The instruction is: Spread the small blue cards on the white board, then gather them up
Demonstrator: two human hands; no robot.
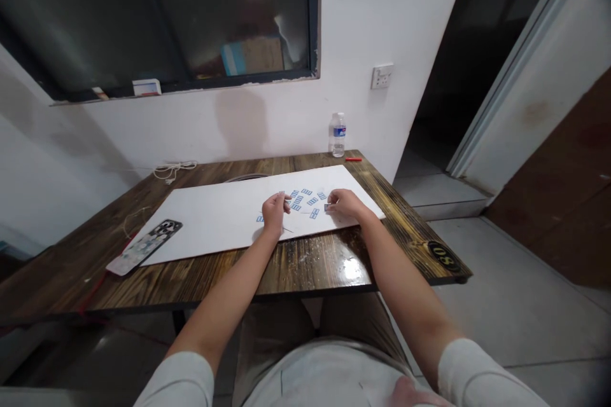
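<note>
Several small blue-and-white cards (305, 198) lie scattered on a large white board (214, 222) on the wooden table. My right hand (344, 205) is on the board at the right of the scatter, its fingertips pinching a small card (328, 207) with a dark edge. My left hand (275, 213) rests at the near side of the cards, its fingertips beside one at the top of the group. Whether that hand grips a card is hidden by its fingers.
A phone in a patterned case (143, 247) lies at the board's left corner. A water bottle (338, 135) and a small red object (353, 158) stand at the table's back edge. A white cable (172, 170) lies at the back left.
</note>
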